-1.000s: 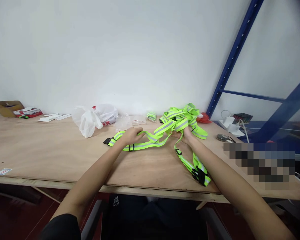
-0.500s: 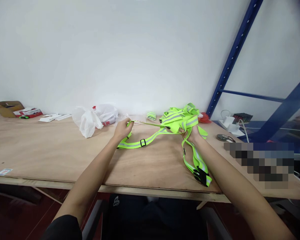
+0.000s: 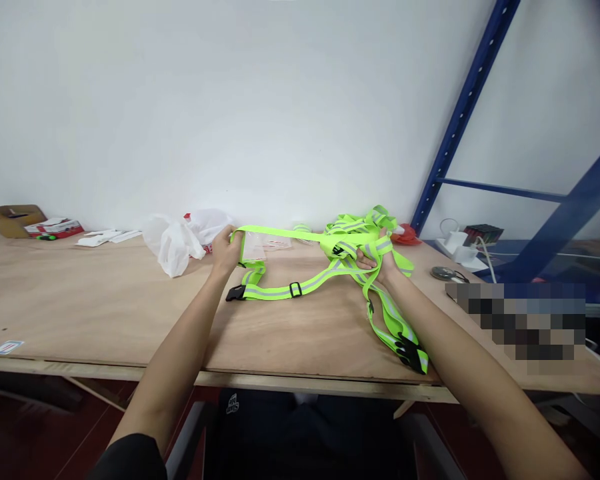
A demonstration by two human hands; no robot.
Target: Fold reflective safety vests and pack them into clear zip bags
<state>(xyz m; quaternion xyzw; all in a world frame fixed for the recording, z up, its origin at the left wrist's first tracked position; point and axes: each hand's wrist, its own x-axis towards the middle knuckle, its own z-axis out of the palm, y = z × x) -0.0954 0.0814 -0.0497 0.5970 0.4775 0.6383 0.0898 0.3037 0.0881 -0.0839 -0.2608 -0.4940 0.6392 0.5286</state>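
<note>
A neon-yellow reflective strap harness (image 3: 300,288) with grey stripes and black buckles lies spread on the wooden table (image 3: 80,313). My left hand (image 3: 227,251) is closed on one strap end, lifted above the table and pulling it taut to the left. My right hand (image 3: 380,261) grips the bunched straps at the middle. One strap with a black buckle (image 3: 411,352) trails to the table's front edge. A pile of more neon straps (image 3: 367,227) lies just behind my right hand.
A white plastic bag (image 3: 180,240) and clear packets (image 3: 260,245) lie behind my left hand. A cardboard box (image 3: 10,219) and red pack sit far left. A blue shelf frame (image 3: 460,120), white charger (image 3: 457,245) and round metal object (image 3: 443,273) stand at right.
My left hand has lifted a strap off the table and drawn it up and leftward until taut. My right hand gathered the bunched straps. The lower strap with its buckle slid left.
</note>
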